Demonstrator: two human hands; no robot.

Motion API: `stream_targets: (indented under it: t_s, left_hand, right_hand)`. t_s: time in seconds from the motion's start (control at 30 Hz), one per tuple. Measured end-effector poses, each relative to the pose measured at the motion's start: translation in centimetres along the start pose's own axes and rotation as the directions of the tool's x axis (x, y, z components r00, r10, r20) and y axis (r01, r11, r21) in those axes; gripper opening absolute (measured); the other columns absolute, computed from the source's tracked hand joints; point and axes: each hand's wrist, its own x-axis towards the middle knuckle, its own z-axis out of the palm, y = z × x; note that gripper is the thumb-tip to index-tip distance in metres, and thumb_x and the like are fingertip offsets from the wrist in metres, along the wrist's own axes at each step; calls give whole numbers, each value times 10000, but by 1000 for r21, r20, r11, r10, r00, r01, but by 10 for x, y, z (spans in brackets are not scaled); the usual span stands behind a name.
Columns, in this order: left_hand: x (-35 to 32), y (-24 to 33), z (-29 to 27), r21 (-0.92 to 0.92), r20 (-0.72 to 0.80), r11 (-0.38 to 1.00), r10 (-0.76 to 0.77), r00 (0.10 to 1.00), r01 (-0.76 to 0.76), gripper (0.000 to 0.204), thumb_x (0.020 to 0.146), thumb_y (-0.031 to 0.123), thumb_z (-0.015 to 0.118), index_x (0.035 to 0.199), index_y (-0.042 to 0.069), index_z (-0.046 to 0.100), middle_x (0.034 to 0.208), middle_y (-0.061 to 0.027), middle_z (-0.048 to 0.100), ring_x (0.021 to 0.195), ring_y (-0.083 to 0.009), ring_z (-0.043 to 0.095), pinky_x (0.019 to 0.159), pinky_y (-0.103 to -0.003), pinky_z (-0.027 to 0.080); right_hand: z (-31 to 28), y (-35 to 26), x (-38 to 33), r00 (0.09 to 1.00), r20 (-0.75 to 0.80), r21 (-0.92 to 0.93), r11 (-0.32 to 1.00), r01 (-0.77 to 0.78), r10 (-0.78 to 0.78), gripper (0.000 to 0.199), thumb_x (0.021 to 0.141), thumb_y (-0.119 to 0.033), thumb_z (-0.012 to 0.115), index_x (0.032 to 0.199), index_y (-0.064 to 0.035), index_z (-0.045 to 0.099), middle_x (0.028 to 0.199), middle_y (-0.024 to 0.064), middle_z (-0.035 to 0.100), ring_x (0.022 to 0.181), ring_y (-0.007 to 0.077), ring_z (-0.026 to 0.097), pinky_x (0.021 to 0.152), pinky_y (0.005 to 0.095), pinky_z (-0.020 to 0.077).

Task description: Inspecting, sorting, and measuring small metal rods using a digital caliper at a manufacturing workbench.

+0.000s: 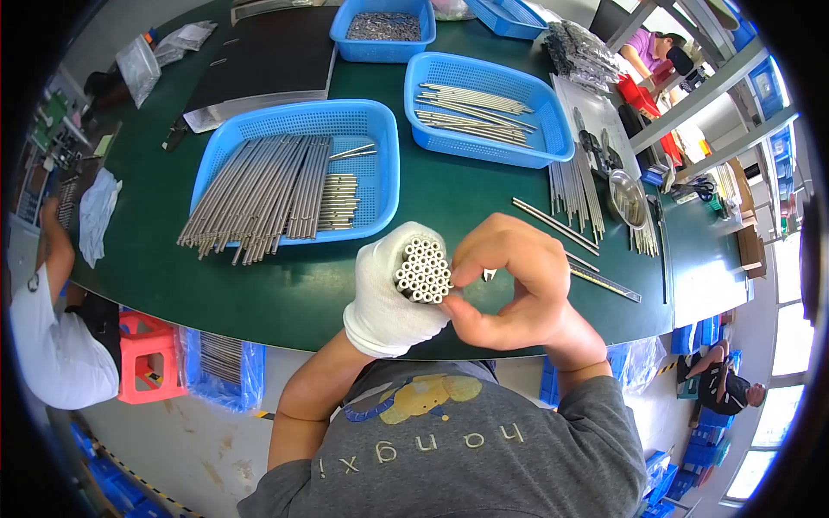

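Note:
My left hand (385, 289), in a white glove, is closed round a bundle of thin metal tubes (423, 272). Their round, hollow ends face up toward me. My right hand (518, 281) is bare, its thumb and forefinger curved into a pinch at the bundle's right edge. What lies between those fingertips is too small to make out. A small shiny metal piece (490, 274) shows in the ring of the right fingers; I cannot tell whether it is held. Beyond my left hand, a blue basket (390, 173) holds many long grey metal tubes (259, 186) and shorter ones (339, 203).
Another blue basket (561, 142) holds paler rods. Loose rods (557, 226) and a steel ruler (609, 283) lie on the green table (147, 250), with a metal bowl (626, 194) farther right. A black binder (259, 65) stands at the back. A person's arm (56, 250) is at left.

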Motion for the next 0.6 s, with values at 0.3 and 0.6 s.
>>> stream_targets:
  t_s: [0.3,0.6]
  left_hand:
    - [1,4,1,67,-1,998,18,1000,-18,283,547,28,707,760,34,522,649,-25,532,555,-87,490,512,-236,418]
    - [0,3,-1,47,26,999,-1,1000,0,246,564,24,696,730,36,514,642,-29,526,545,-89,487,502,-238,411]
  right_hand:
    - [10,-11,-1,991,-134,-120,992,-34,18,248,524,-17,663,737,-11,535,648,78,561,536,197,551,490,261,452]
    - [10,-4,-3,994,-95,-137,990,31,-45,233,525,-49,612,738,0,532,633,71,568,523,185,543,493,255,427]
